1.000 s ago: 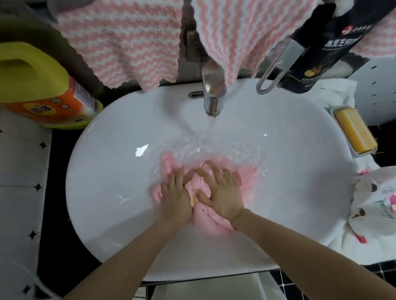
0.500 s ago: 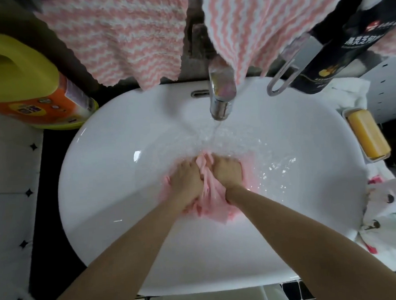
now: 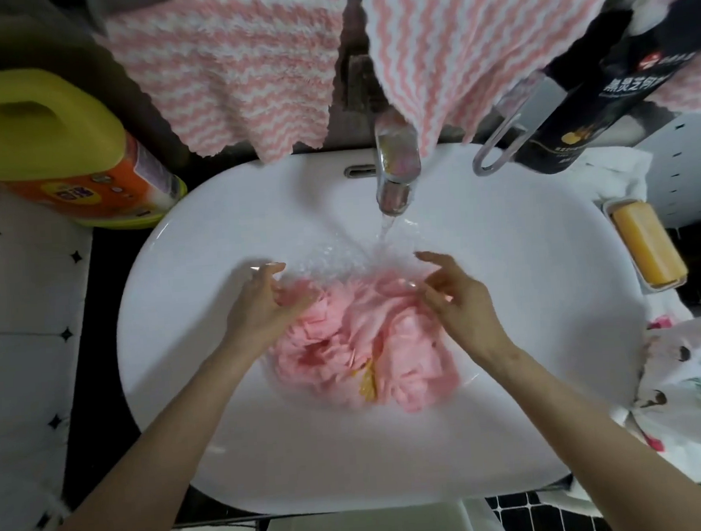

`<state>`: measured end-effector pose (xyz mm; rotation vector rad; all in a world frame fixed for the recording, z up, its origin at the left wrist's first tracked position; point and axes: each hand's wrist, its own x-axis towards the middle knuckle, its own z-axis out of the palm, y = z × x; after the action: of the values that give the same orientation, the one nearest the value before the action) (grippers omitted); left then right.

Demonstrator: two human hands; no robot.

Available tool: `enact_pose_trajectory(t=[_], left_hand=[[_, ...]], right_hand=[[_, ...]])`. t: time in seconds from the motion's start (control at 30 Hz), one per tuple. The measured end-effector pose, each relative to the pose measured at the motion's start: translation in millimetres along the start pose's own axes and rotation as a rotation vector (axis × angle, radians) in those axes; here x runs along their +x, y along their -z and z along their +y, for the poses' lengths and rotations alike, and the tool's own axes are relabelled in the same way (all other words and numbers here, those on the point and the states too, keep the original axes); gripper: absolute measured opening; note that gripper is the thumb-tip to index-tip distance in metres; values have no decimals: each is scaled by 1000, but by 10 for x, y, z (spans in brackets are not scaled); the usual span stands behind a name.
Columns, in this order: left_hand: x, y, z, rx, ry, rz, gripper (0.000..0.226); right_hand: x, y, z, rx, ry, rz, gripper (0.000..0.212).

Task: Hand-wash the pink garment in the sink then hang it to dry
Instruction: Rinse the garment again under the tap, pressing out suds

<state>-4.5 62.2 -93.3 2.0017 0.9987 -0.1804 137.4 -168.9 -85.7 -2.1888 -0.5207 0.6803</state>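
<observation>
both hands hover with fingers spread, left hand [image 3: 261, 307] and right hand [image 3: 461, 299] flanking the pink garment [image 3: 362, 346]; tap [image 3: 396, 172] running, so the sink [image 3: 182, 357] might overflow if the cloth blocks the drain.

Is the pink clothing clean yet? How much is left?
Not yet. Done: the crumpled pink fabric garment lies wet in the white oval sink. In hand: water runs from the chrome faucet, open left hand and right hand beside the garment, neither holding it. Left: wringing, hanging up.
</observation>
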Motion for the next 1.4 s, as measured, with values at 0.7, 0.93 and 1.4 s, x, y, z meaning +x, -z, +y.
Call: enact_pose_trajectory(t=[0.7,0.93,1.4], left_hand=[[-368,53,123,431,-411,-665,86],[-327,-375,-94,707,-337,-538,101],[-113,-462,-163,-89,125,117,56]], right_hand=[[-126,367,-125,-240,174,-178,22],[445,623,-403,341,-52,330,5],[818,368,-201,211,-250,305,29]])
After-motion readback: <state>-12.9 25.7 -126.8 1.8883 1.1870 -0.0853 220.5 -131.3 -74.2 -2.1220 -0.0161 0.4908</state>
